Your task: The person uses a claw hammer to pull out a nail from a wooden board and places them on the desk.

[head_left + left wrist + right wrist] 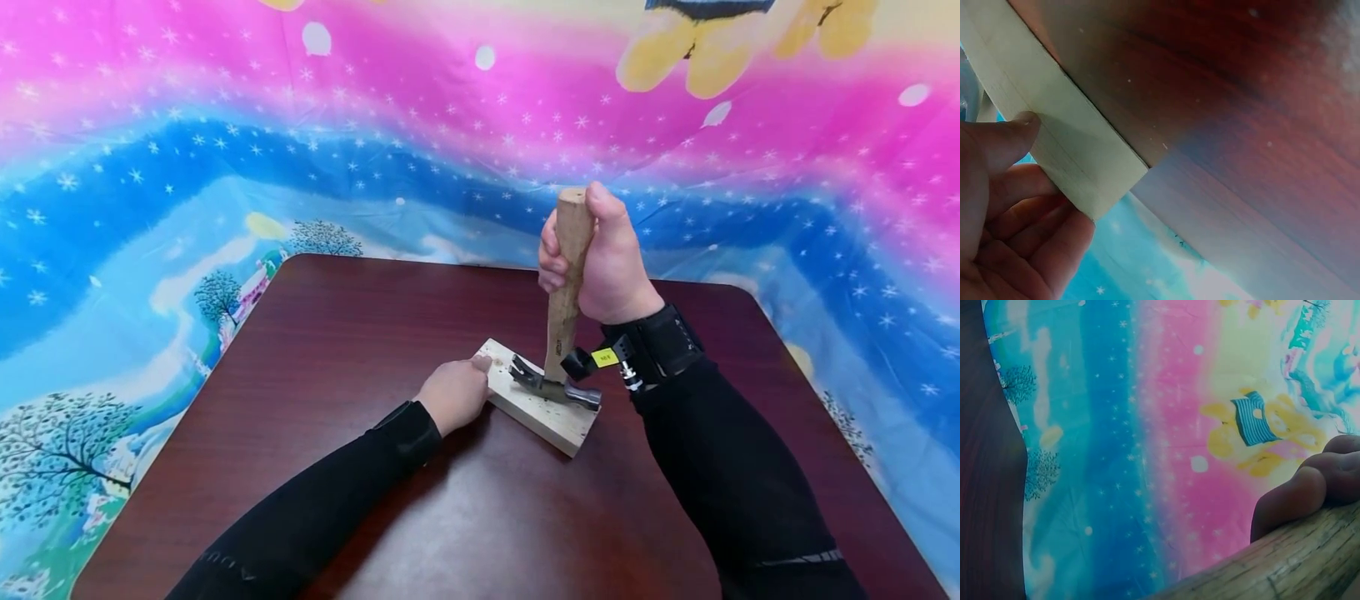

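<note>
A claw hammer stands on its head with the wooden handle pointing up, slightly tilted. Its dark metal head rests on a pale wooden block, claw toward the left and striking face toward the right. My right hand grips the upper part of the handle, thumb near its end; the right wrist view shows the fingers round the handle. With thumb and fingers, my left hand holds the block's left end, and the left wrist view shows the block's side close up. Whether a nail sits under the claw, I cannot tell.
The block lies on a dark reddish-brown table with rounded far corners. Behind and beside the table hangs a colourful printed cloth. A black band with a small camera sits on my right wrist, close to the handle.
</note>
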The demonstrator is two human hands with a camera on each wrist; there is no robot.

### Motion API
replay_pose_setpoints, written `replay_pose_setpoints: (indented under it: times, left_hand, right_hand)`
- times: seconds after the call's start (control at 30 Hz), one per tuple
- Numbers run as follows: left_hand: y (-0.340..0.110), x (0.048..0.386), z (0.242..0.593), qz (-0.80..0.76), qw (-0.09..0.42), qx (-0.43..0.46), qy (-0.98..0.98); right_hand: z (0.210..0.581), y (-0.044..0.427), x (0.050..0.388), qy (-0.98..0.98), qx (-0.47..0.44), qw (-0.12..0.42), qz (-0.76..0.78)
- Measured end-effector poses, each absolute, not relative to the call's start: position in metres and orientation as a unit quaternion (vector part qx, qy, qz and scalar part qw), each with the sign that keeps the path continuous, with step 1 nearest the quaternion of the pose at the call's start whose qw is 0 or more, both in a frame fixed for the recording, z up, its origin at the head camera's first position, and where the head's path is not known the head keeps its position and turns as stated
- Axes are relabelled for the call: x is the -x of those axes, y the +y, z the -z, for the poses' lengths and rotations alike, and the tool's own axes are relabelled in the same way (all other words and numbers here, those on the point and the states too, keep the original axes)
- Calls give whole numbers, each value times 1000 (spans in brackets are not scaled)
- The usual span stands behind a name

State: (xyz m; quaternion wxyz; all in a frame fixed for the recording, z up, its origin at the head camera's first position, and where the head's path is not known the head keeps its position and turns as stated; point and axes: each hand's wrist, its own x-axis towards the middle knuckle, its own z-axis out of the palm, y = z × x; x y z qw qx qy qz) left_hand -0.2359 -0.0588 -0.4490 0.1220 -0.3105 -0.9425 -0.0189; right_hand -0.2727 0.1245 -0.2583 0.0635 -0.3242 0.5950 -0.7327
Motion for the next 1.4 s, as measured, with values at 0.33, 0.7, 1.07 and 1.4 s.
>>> replay_pose_setpoints:
  times: [0.33, 0.7, 1.07, 1.4]
  left_hand:
    - [-59, 235, 451, 10, 133, 306, -943]
    - [-64, 235, 450, 32, 161, 313, -935]
    - [-61, 236, 460, 26, 159, 337, -928]
    - [-63, 238, 453, 25, 143, 334, -931]
  right_hand:
    - [257, 155, 267, 528, 353, 76, 769]
    - [257, 163, 246, 484, 404, 69, 773]
    - [260, 189, 249, 435, 400, 84, 802]
    - [261, 228, 245, 353, 340, 85, 867]
